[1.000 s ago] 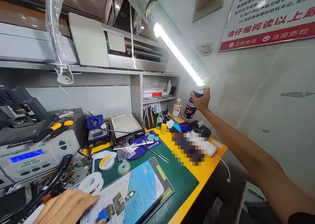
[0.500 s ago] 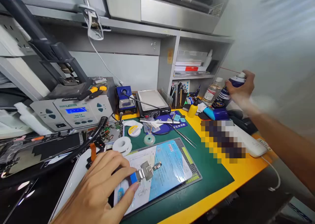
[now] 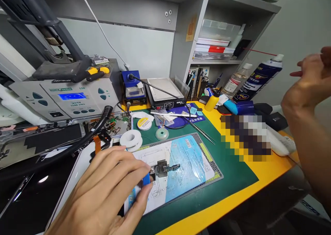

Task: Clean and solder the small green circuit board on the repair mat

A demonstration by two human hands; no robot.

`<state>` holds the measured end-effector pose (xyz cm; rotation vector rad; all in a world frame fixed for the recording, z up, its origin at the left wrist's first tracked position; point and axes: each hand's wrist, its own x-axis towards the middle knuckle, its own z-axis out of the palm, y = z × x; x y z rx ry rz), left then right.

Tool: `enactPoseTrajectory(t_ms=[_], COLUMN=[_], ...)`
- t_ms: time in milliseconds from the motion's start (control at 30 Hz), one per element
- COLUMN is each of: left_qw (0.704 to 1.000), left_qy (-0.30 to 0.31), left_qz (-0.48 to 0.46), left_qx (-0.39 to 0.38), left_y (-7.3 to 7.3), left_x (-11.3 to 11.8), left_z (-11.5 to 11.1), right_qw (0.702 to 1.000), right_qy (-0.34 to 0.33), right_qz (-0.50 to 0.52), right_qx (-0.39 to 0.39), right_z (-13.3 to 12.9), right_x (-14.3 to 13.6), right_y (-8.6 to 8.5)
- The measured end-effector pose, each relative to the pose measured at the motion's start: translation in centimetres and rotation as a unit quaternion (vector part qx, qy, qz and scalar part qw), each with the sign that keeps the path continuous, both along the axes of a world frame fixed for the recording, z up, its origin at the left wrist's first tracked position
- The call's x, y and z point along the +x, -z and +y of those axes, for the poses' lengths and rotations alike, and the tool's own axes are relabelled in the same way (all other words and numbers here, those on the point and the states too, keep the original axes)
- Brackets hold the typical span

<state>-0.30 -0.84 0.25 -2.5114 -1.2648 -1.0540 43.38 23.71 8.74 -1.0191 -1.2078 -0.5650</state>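
Note:
My left hand [image 3: 111, 183] pinches the blue end of a small electronic part [image 3: 162, 168] between thumb and fingers. The part has a square metal plate and a narrow dark tip pointing right. It lies over a blue-and-white printed card [image 3: 186, 162], which looks wet in spots. At the right, my right hand [image 3: 307, 80] is raised with fingers apart and holds nothing. Left of that hand, a dark blue spray can [image 3: 260, 78] with a thin red straw stands on the table, not touched.
A bottle of clear liquid [image 3: 236, 80] and a yellow bottle [image 3: 212, 100] stand near the can. Tweezers [image 3: 201, 131] and a solder spool [image 3: 131, 140] lie behind the card. A grey rework station [image 3: 67, 97] with a black hose fills the left.
My right hand has let go of the spray can and drawn away to the right. My left hand keeps its pinch on the part. The view has shifted closer and lower.

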Motion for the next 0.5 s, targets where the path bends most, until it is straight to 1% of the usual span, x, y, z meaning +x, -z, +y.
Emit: enactPoseTrajectory(t_ms=[67,100,133,167,200,267,300,367,433,500], left_qw=[1.000,1.000,1.000,1.000,1.000,0.999,0.999,0.998,0.997,0.997], left_qy=[-0.001,-0.001,-0.002,-0.002,-0.005,-0.011,-0.013,-0.010,-0.006,-0.005], left_qz=[0.005,0.008,0.011,0.014,0.017,0.029,0.037,0.052,0.064,0.073], left_qx=[0.015,0.019,0.020,0.018,0.015,0.018,0.020,0.028,0.030,0.032], left_y=[0.2,0.3,0.4,0.6,0.7,0.9,1.0,1.1,1.3,1.4], left_x=[-0.1,-0.1,-0.2,-0.3,-0.3,-0.5,-0.6,-0.8,-0.9,-1.1], left_z=[0.0,0.0,0.1,0.1,0.1,0.2,0.3,0.4,0.6,0.8], right_qw=[0.996,0.992,0.978,0.907,0.857,0.786,0.764,0.737,0.723,0.716], right_qy=[-0.087,-0.119,-0.188,-0.331,-0.379,-0.419,-0.429,-0.435,-0.427,-0.416], right_qz=[0.028,0.041,0.053,0.099,0.100,0.076,0.068,0.057,0.058,0.062], right_qx=[-0.011,-0.017,-0.077,-0.239,-0.334,-0.447,-0.477,-0.515,-0.540,-0.557], right_z=[-3.3,-5.0,-6.6,-8.0,-9.2,-10.9,-11.4,-11.5,-11.1,-10.5], right_x=[-4.1,-6.4,-8.5,-10.5,-12.3,-14.6,-15.3,-15.7,-15.3,-14.8], right_y=[0.4,0.7,1.0,1.3,1.6,2.4,2.9,3.9,4.8,5.5])
